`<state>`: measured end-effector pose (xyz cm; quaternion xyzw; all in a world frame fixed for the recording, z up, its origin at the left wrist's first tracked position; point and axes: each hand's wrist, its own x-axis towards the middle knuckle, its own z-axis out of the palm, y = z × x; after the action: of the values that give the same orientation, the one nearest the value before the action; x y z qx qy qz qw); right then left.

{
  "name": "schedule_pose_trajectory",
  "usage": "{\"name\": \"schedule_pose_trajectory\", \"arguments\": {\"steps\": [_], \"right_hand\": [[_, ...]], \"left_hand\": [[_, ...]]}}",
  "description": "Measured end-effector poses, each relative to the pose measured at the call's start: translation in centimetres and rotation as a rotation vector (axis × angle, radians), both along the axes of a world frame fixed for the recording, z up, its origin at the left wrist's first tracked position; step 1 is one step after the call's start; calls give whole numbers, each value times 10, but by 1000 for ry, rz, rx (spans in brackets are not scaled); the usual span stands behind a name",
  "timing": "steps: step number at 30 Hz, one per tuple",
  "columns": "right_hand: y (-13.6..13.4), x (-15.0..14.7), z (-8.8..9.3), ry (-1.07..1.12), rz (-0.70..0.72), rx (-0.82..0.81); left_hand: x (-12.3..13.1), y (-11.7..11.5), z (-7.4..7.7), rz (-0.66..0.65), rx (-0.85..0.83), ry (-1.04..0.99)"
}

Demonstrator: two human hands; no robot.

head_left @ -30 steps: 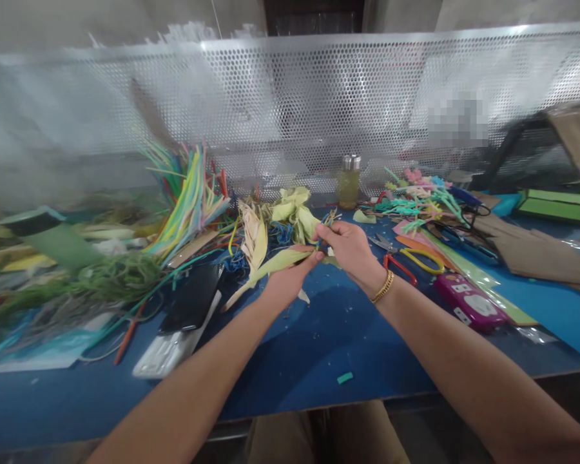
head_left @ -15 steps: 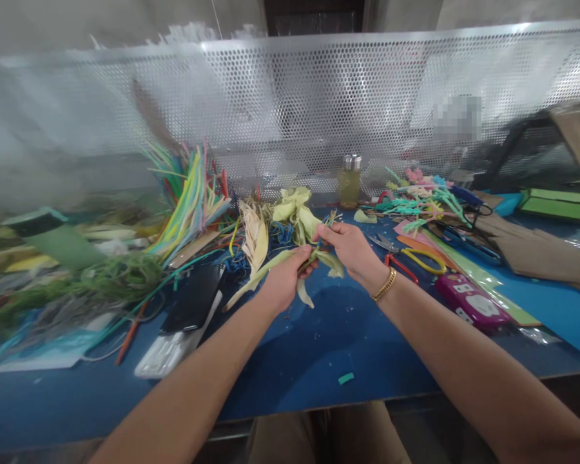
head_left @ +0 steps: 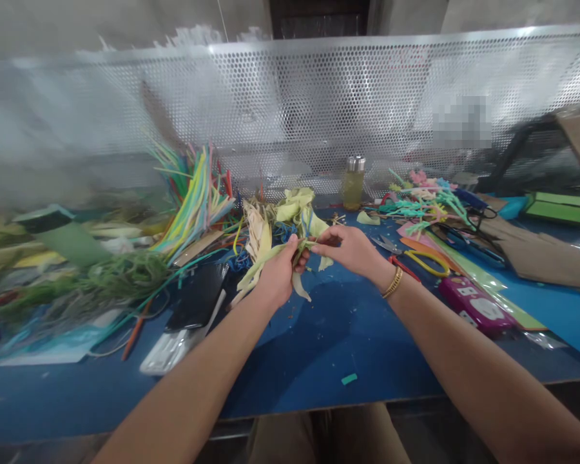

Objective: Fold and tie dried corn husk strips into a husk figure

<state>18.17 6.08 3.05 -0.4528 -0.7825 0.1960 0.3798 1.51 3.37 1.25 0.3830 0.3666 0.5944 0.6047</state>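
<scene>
Pale green corn husk strips (head_left: pixel 301 288) are pinched in my left hand (head_left: pixel 278 274), their ends hanging below the fingers and trailing to the left. My right hand (head_left: pixel 352 252), with a gold bracelet at the wrist, closes thumb and forefinger on the right end of the same husk. The fingertips of both hands are a short way apart, above the blue table (head_left: pixel 319 348). Just behind them lie a crumpled light green husk (head_left: pixel 294 205), a dry beige husk (head_left: pixel 255 225) and some blue string (head_left: pixel 241 259).
To the left are colourful pipe cleaners (head_left: pixel 198 193), green yarn (head_left: pixel 130 274) and a black phone (head_left: pixel 197 296). On the right lie scissors (head_left: pixel 428 263), a purple case (head_left: pixel 473 306) and cardboard (head_left: pixel 541 248). A bottle (head_left: pixel 353 183) stands before the perforated metal screen (head_left: pixel 314 109).
My right hand has moved slightly down and right, drawing its fingertips away from the left hand along the husk. My left hand still grips the strips. The view has shifted slightly.
</scene>
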Motion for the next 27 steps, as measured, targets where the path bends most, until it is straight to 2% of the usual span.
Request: {"name": "schedule_pose_trajectory", "arguments": {"steps": [6,10,15,22,27], "right_hand": [[-1,1,2,-132,-46,131],[0,0,2,-131,-55,172],[-6,-4,6,-75,-144,260],[-13,-8,8,-311,-124,292],[-11,-11,2,-307,-119,272]], "left_hand": [[-2,2,-1,-20,-66,-77],[-4,3,-1,-108,-134,-128],[-6,4,-1,-135,-174,-181],[-6,6,4,-178,-223,-269],[-7,6,2,-192,-216,-268]]}}
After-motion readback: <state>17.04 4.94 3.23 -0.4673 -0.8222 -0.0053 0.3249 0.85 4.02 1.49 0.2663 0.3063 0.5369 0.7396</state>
